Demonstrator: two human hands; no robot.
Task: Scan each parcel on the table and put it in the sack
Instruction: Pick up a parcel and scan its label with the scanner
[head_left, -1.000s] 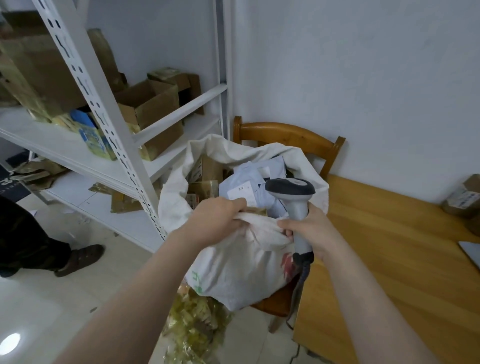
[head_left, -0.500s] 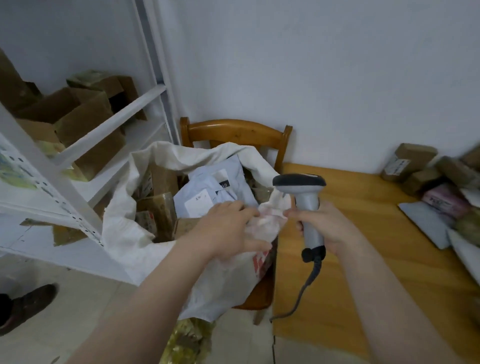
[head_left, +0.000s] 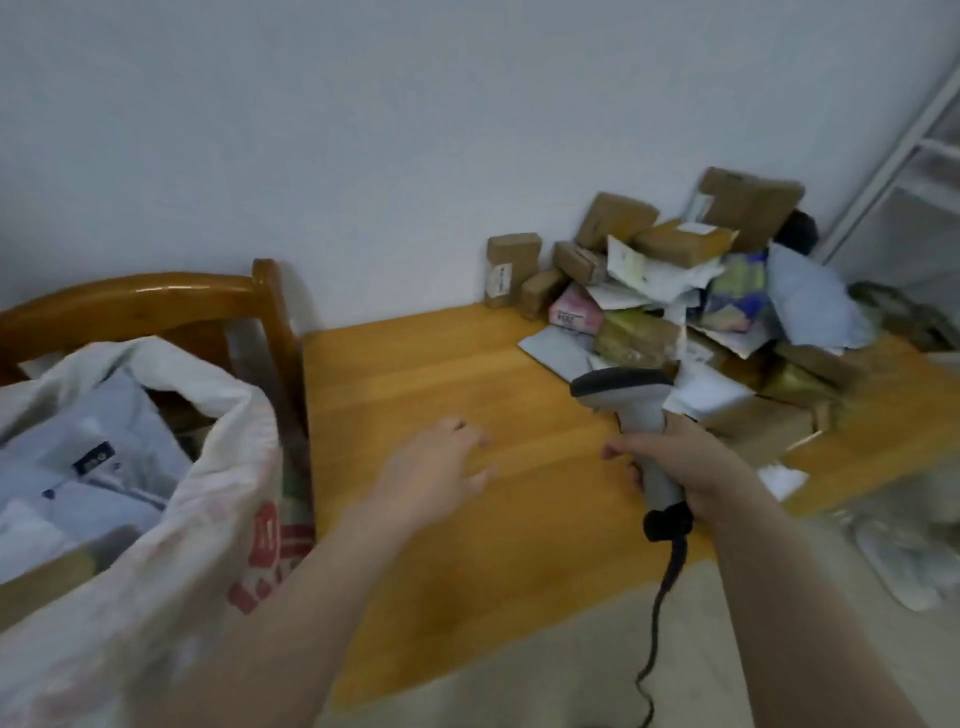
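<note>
Many cardboard parcels (head_left: 670, 241) heaped; left grip (head_left: 441, 467) splayed, right grip (head_left: 688, 467) clamping plastic scanner (head_left: 623, 387).

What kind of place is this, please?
Probably a small parcel sorting room: a heap of labelled parcels lies on the wooden table, a sack on a chair holds more packages, and the right hand holds a corded barcode scanner.

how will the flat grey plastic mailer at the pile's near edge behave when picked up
The flat grey plastic mailer lies thin on the wooden table, so probably light and floppy. An olive-brown wrapped parcel seems to overlap it, so pulling might shift the pile.
</note>
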